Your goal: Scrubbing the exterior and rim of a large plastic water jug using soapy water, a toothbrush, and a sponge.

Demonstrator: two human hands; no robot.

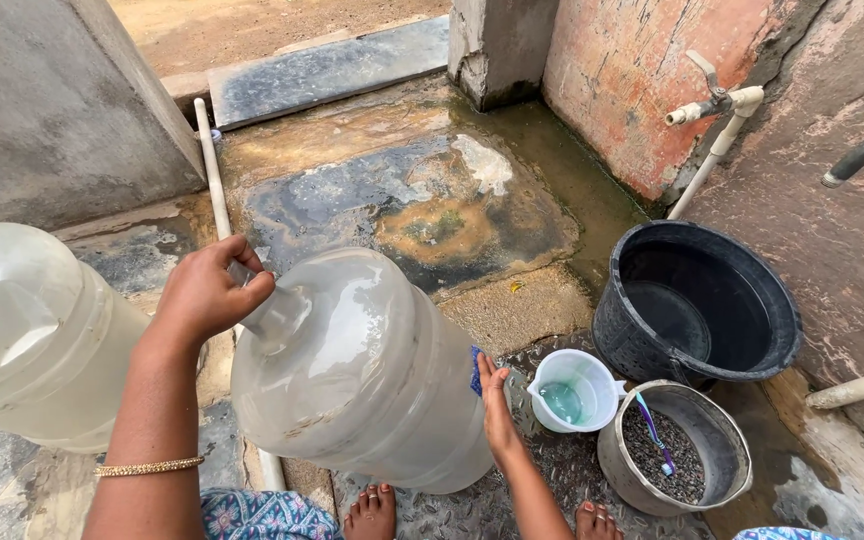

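A large clear plastic water jug (372,370) lies tilted on the wet floor in front of me, its neck pointing up and left. My left hand (207,292) is closed around the jug's neck. My right hand (497,405) presses flat against the jug's lower right side, with a bit of blue scrub pad (475,368) showing under the fingers. A gold bangle sits on my left forearm. My bare feet show at the bottom edge.
A second clear jug (32,335) stands at the left. To the right are a white mug of bluish liquid (572,390), a metal bowl (677,450) of dark grit with a toothbrush, and a black tub (697,300). A tap (712,100) juts from the wall.
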